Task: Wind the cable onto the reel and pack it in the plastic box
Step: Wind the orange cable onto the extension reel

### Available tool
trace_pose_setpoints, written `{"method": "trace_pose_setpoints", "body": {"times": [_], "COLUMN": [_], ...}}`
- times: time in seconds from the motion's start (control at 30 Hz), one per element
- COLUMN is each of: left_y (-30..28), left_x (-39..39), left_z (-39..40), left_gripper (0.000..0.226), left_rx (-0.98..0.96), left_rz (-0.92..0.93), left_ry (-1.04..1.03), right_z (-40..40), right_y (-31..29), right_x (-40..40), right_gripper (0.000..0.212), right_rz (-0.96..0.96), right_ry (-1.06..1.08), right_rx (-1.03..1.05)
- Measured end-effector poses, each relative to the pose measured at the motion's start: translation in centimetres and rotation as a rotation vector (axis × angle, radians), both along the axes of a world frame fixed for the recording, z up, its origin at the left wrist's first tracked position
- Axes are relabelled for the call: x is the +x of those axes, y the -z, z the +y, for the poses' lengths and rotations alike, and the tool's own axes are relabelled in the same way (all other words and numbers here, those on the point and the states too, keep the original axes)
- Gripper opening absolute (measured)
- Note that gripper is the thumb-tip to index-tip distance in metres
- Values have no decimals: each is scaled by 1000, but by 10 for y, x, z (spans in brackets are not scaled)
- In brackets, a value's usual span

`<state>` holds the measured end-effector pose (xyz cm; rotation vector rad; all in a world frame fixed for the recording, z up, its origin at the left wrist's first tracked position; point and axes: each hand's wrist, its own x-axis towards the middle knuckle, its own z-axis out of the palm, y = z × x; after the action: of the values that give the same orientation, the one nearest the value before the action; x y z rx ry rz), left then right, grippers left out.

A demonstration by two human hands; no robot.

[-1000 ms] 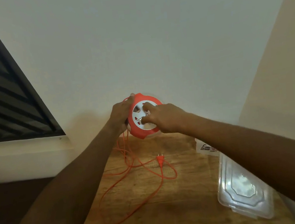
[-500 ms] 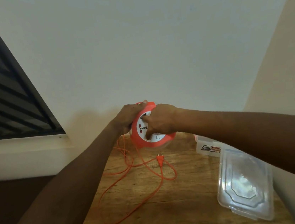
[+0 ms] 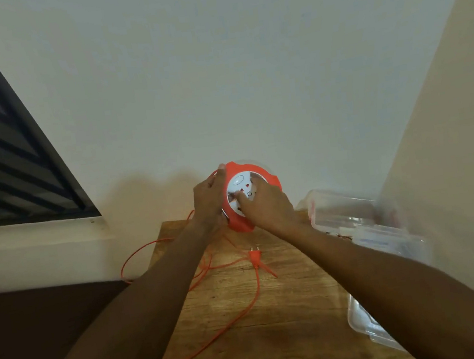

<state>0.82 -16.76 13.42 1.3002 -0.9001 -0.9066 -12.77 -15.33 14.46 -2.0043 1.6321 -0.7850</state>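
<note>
Nearest the camera, two bare forearms reaching forward over a wooden table, the right forearm hiding part of a clear plastic lid at the table's right edge. Farther along that edge, a clear plastic box, blurred, contents unreadable, just beside the right wrist. Across the middle of the tabletop, loose loops of orange cable, one loop hanging off the left edge in front of the pale wall base; an orange plug lying on the wood with its two pins pointing away, just below the hands. Above the far end of the table, held clear of the wood, a round orange reel with a white socket face turned toward the camera. Left hand gripping the reel's left rim, fingers curled round the edge. Right hand on the white face, fingers bent and pressing into it, covering its lower right part. Beyond, a plain pale wall and, far left, a dark barred window.
</note>
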Motion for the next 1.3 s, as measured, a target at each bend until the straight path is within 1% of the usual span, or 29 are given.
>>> {"method": "trace_pose_setpoints", "body": {"times": [0.03, 0.07, 0.13, 0.17, 0.2, 0.23, 0.3, 0.33, 0.37, 0.43, 0.57, 0.7, 0.8, 0.93, 1.07, 1.2, 1.3], "left_y": [4, 8, 13, 14, 14, 13, 11, 10, 8, 6, 0, -3, -4, -3, -5, -5, -2], "left_x": [-1, 0, 3, 6, 9, 12, 16, 17, 18, 19, 22, 20, 19, 24, 24, 26, 28], "left_z": [-1, -1, -2, -2, -2, -1, 0, 0, 1, 2, 3, 1, 2, 2, 3, 4, 6], "left_gripper": [31, 32, 32, 34, 37, 41, 46, 46, 46, 45, 45, 47, 47, 48, 39, 40, 46], "left_rx": [10, 19, 33, 43, 60, 79, 102, 100, 94, 86, 106, 99, 87, 94, 85, 80, 91], "left_rz": [-13, -35, -48, -39, -36, -41, -53, -62, -76, -90, -100, -118, -122, -130, -154, -140, -65], "left_ry": [-10, -6, 37, 58, 77, 95, 140, 164, 186, 207, 221, 271, 320, 357, 377, 408, 396], "right_z": [1, 5, 15, 21, 24, 25, 24, 22, 18, 11, 1, 6, 10, 5, 4, 1, 0], "right_y": [3, 5, 9, 7, 6, 3, -7, -14, -21, -34, -54, -69, -72, -70, -65, -58, -56], "right_x": [1, 3, 2, 0, -4, -7, -17, -21, -26, -33, -37, -29, -21, -21, -24, -27, -31], "right_gripper": [70, 75, 96, 101, 98, 87, 55, 45, 40, 40, 46, 53, 53, 56, 55, 54, 63], "right_rz": [-83, -124, -91, -16, 90, 225, 532, 656, 751, 896, 1191, 1410, 1529, 1577, 1565, 1483, 1327], "right_ry": [-2, -19, -78, -112, -145, -188, -332, -442, -554, -710, -882, -937, -943, -978, -973, -973, -887], "right_rx": [79, 138, 173, 135, 43, -93, -332, -400, -430, -464, -587, -561, -545, -578, -617, -661, -626]}}
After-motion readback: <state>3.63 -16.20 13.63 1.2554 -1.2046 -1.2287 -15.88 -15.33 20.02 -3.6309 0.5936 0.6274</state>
